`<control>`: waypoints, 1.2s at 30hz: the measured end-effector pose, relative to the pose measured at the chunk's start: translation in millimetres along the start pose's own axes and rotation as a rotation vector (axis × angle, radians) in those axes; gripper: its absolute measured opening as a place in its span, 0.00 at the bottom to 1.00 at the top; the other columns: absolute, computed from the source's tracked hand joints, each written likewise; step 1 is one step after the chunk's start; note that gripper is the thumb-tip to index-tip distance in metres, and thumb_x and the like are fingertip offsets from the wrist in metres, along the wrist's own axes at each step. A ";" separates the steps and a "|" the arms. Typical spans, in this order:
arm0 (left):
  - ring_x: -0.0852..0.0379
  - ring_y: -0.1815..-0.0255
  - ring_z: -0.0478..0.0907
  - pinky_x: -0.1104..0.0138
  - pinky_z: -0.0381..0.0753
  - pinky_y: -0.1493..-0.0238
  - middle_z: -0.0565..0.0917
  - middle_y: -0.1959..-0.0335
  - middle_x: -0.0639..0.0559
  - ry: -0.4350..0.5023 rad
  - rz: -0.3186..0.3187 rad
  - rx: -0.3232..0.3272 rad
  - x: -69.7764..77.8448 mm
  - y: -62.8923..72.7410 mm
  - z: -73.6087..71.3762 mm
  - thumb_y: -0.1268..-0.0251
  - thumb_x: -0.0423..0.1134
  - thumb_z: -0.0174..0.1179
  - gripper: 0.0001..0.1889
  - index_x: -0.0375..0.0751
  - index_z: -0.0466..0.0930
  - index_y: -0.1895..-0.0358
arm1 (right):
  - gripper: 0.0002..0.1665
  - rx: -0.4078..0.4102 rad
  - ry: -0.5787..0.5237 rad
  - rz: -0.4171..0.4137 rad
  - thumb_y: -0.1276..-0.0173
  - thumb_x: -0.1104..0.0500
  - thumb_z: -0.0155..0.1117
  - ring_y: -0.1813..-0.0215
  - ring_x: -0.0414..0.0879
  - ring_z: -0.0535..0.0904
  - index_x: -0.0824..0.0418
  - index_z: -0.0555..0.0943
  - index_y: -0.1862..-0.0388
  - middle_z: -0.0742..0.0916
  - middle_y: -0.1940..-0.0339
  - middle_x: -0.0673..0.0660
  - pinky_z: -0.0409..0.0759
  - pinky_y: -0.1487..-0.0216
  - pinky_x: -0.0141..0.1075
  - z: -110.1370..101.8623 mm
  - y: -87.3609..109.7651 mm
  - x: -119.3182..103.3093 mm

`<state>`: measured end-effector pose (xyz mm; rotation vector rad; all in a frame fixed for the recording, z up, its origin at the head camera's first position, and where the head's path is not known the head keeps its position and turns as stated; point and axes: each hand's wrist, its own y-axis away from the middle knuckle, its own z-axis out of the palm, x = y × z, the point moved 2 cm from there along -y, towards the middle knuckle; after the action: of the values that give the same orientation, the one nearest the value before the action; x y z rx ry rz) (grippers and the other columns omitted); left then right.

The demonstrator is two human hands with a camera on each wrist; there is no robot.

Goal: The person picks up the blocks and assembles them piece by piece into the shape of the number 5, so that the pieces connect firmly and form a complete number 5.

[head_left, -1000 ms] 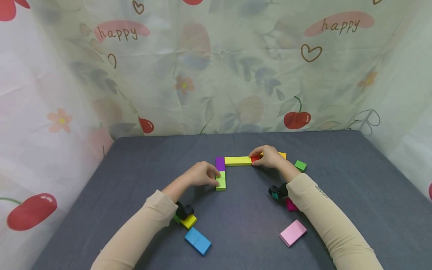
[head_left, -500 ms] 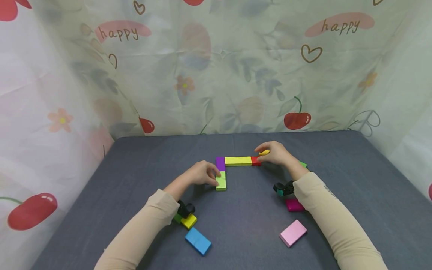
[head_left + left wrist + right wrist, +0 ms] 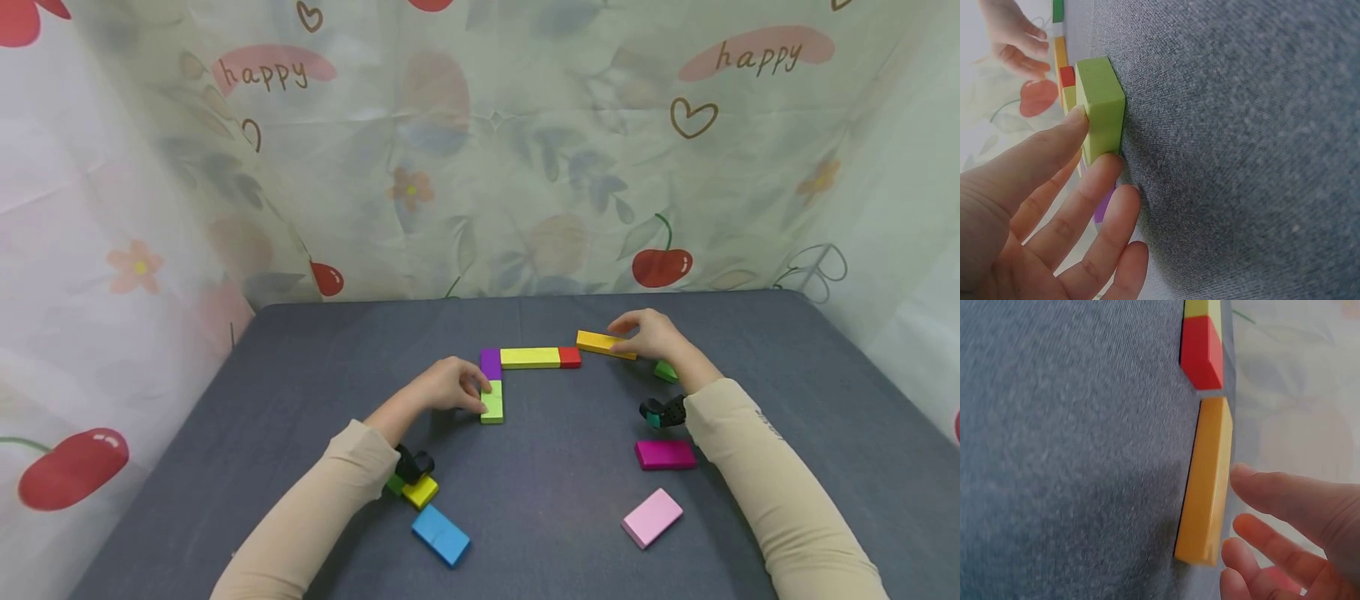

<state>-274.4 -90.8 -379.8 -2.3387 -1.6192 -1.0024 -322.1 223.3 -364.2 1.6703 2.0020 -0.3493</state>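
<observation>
My left hand (image 3: 447, 385) holds a light green block (image 3: 492, 403) at its left side, thumb and a finger bent against it. In the left wrist view the thumb touches an edge of that block and fingertips meet its lower end. The block's far end meets a purple block (image 3: 490, 364). A long yellow block (image 3: 530, 358) and a red block (image 3: 569, 357) run rightward from there. My right hand (image 3: 654, 337) hovers by a slanted orange block (image 3: 597, 343), fingers spread and holding nothing. A small gap separates the orange block from the red one in the right wrist view.
A green block (image 3: 665, 371) lies below the right hand. Nearer me are a magenta block (image 3: 665, 455), a pink block (image 3: 652, 518) and a blue block (image 3: 441, 536). Small yellow (image 3: 421, 492) and green blocks sit partly under the left wrist camera. A patterned curtain (image 3: 495, 167) hangs behind the table.
My right hand has left the red block and moved rightward to the orange block, whose left part now shows. The magenta block is uncovered. The left hand stays in place.
</observation>
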 end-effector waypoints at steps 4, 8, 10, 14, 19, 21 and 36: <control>0.62 0.72 0.74 0.73 0.71 0.70 0.84 0.70 0.52 0.001 -0.003 0.001 0.0 0.3 0.0 0.50 0.38 0.70 0.13 0.45 0.83 0.59 | 0.26 -0.006 0.009 0.027 0.39 0.59 0.64 0.41 0.62 0.70 0.69 0.75 0.43 0.78 0.43 0.70 0.69 0.40 0.53 0.2 -0.5 4.2; 0.62 0.71 0.74 0.73 0.72 0.69 0.84 0.70 0.52 -0.001 -0.004 0.003 -0.2 0.1 0.1 0.50 0.38 0.70 0.13 0.45 0.83 0.59 | 0.26 -0.015 0.014 0.037 0.39 0.60 0.65 0.42 0.62 0.71 0.70 0.75 0.44 0.78 0.43 0.71 0.69 0.40 0.53 1.0 -0.9 7.4; 0.62 0.71 0.74 0.73 0.72 0.69 0.84 0.70 0.52 -0.002 -0.005 0.004 -0.3 0.0 0.0 0.50 0.38 0.70 0.13 0.45 0.83 0.59 | 0.26 -0.018 0.013 0.042 0.40 0.60 0.65 0.43 0.62 0.71 0.70 0.75 0.44 0.78 0.43 0.71 0.69 0.41 0.53 1.2 -1.3 8.7; 0.62 0.71 0.74 0.73 0.72 0.69 0.84 0.70 0.52 -0.003 -0.007 0.004 0.4 0.7 0.0 0.50 0.38 0.70 0.13 0.45 0.83 0.59 | 0.26 -0.021 0.021 0.044 0.41 0.61 0.65 0.43 0.62 0.71 0.70 0.76 0.44 0.78 0.44 0.71 0.69 0.40 0.53 1.0 -2.2 10.3; 0.62 0.71 0.75 0.73 0.72 0.69 0.84 0.70 0.52 -0.007 -0.006 0.005 1.4 1.0 -0.3 0.50 0.38 0.70 0.13 0.45 0.83 0.59 | 0.26 -0.027 0.035 0.039 0.42 0.62 0.66 0.43 0.63 0.71 0.71 0.76 0.45 0.79 0.44 0.71 0.69 0.40 0.53 1.3 -3.2 11.6; 0.62 0.71 0.75 0.73 0.72 0.69 0.84 0.70 0.52 -0.007 -0.008 0.005 1.5 0.9 -0.3 0.50 0.37 0.70 0.13 0.45 0.83 0.59 | 0.26 -0.027 0.032 0.045 0.42 0.62 0.67 0.42 0.63 0.71 0.71 0.76 0.45 0.79 0.44 0.71 0.69 0.40 0.54 1.6 -3.8 12.7; 0.62 0.71 0.74 0.73 0.71 0.69 0.84 0.70 0.51 0.010 -0.025 0.001 2.8 2.6 0.0 0.50 0.37 0.70 0.13 0.45 0.83 0.59 | 0.22 -0.006 0.067 0.062 0.41 0.63 0.65 0.46 0.62 0.72 0.70 0.77 0.48 0.79 0.47 0.70 0.69 0.41 0.53 4.6 -5.2 13.2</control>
<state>-271.6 -89.7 -377.5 -2.3144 -1.6494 -1.0163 -327.7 230.9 -375.7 1.7575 1.9917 -0.2678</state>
